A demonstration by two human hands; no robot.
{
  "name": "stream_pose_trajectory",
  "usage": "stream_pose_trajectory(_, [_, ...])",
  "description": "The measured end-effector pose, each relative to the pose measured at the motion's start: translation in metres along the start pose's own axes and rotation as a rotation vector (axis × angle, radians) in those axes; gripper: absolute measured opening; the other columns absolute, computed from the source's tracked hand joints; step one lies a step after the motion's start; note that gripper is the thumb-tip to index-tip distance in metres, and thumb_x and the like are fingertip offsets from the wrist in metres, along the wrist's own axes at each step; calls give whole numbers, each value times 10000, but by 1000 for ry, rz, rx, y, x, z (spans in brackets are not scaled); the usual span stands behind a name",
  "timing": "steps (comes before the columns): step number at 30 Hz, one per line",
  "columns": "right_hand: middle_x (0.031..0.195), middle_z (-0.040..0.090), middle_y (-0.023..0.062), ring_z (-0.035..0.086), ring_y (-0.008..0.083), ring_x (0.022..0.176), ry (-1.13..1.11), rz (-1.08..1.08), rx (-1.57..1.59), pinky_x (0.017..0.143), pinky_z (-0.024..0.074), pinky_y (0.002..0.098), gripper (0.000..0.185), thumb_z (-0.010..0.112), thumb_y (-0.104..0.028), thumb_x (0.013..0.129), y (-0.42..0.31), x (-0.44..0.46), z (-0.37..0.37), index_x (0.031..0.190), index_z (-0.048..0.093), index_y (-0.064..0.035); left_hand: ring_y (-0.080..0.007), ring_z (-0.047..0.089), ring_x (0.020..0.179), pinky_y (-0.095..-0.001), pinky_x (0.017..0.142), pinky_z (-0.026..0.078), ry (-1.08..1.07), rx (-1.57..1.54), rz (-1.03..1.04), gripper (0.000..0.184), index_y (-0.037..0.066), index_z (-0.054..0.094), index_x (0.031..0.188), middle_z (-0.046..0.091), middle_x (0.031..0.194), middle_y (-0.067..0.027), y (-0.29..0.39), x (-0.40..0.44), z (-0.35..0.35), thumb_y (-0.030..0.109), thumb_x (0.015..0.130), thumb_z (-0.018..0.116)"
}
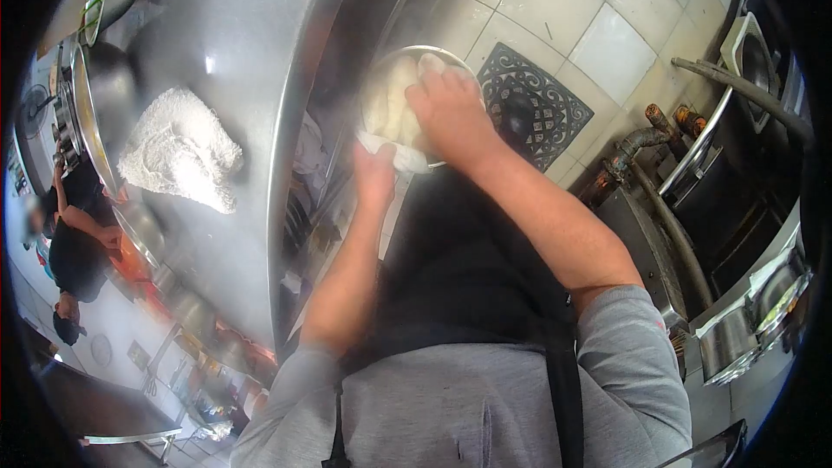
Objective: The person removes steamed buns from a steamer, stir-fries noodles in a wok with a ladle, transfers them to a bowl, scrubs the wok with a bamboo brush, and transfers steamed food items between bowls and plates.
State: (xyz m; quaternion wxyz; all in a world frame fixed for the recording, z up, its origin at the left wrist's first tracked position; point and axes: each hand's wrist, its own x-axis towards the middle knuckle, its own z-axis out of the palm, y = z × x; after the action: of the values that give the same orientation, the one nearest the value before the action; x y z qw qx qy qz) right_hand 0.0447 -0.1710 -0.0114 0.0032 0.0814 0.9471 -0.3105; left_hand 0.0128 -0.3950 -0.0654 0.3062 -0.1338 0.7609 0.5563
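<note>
A round metal bowl (371, 78) holds several pale, whitish pieces (399, 100) in front of my body. My left hand (375, 175) grips the near left side of the rim through a folded white cloth (407, 157). Over the far right part of the bowl, my right hand (451, 108) has its fingers bent down onto a pale piece at the rim. Its fingertips are partly hidden, and slight haze blurs the contents.
A steel counter (251, 26) on the left bears a crumpled white towel (182, 152) and large metal bowls (108, 95). Another person (82, 234) stands beyond. A black grate (542, 108), rusty pipes (637, 143) and a hose lie right.
</note>
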Motion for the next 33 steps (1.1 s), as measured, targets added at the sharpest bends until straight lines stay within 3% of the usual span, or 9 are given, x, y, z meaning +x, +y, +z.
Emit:
stream_pose_trajectory(4, [1058, 672, 116, 621, 282, 1036, -96, 113, -9, 876, 456, 442, 183, 660, -138, 843, -31, -31, 7, 1021, 619, -129, -221, 648, 1015, -349, 897, 531, -5, -55, 13, 475, -50, 551, 1320, 656, 1176, -127, 12, -8, 3, -26, 847, 591])
stream_pose_trajectory(10, [1208, 634, 127, 603, 287, 1093, 130, 218, 130, 893, 466, 450, 432, 674, -110, 867, -63, -71, 20, 1294, 619, -149, -224, 652, 1016, -356, 889, 527, 21, 43, -19, 443, -26, 568, 1306, 667, 1173, -133, 9, -2, -2, 33, 870, 611])
stream_pose_trajectory(13, [1287, 593, 176, 587, 324, 1153, 170, 362, 260, 982, 467, 461, 596, 743, -101, 839, -76, -94, 0, 1408, 565, -90, -229, 648, 1031, -357, 893, 524, -20, 116, -35, 469, -30, 552, 1329, 660, 1198, -143, 0, 7, -11, 55, 873, 616])
stream_pose_trajectory(16, [1320, 579, 213, 591, 350, 1171, 167, 618, 541, 1034, 472, 448, 647, 803, -117, 822, -63, -118, 2, 1405, 541, -17, -237, 641, 1065, -364, 918, 516, -3, 67, 30, 509, -43, 522, 1362, 652, 1237, -150, 6, 4, -9, 50, 871, 614])
stream_pose_trajectory(20, [1342, 588, 206, 635, 295, 1097, -13, 898, 887, 962, 523, 413, 666, 828, -190, 857, -54, -112, 6, 1402, 517, 32, -262, 624, 1130, -383, 993, 491, 11, 155, 138, 574, -46, 485, 1414, 634, 1292, -161, 7, 5, -8, 24, 857, 605])
stream_pose_trajectory(23, [1260, 646, 169, 657, 243, 1053, -90, 936, 1050, 942, 527, 384, 660, 811, -230, 880, -62, -97, 10, 1416, 513, 13, -280, 612, 1174, -387, 1034, 474, -4, 78, 121, 608, -43, 470, 1440, 619, 1324, -166, 9, 0, -3, 5, 848, 600])
stream_pose_trajectory(26, [1224, 654, 167, 666, 227, 988, 65, 873, 805, 893, 538, 375, 648, 808, -235, 886, -67, -93, 34, 1413, 520, 10, -269, 608, 1184, -371, 1037, 475, 42, 134, 176, 618, -39, 466, 1446, 606, 1339, -162, -3, 5, -2, -16, 842, 595])
stream_pose_trajectory(28, [1225, 650, 183, 668, 249, 951, 32, 920, 904, 874, 550, 383, 662, 806, -253, 888, -66, -96, 24, 1410, 512, 29, -252, 609, 1181, -357, 1029, 480, 53, 131, 104, 625, -38, 460, 1452, 600, 1344, -158, -7, 6, -3, -29, 841, 591])
stream_pose_trajectory(33, [1223, 644, 192, 672, 262, 953, 43, 905, 788, 873, 556, 387, 612, 800, -247, 895, -49, -115, -5, 1382, 546, 24, -234, 613, 1166, -342, 1014, 485, -45, -179, 102, 645, -27, 449, 1464, 600, 1333, -148, 2, 7, 6, -44, 834, 585])
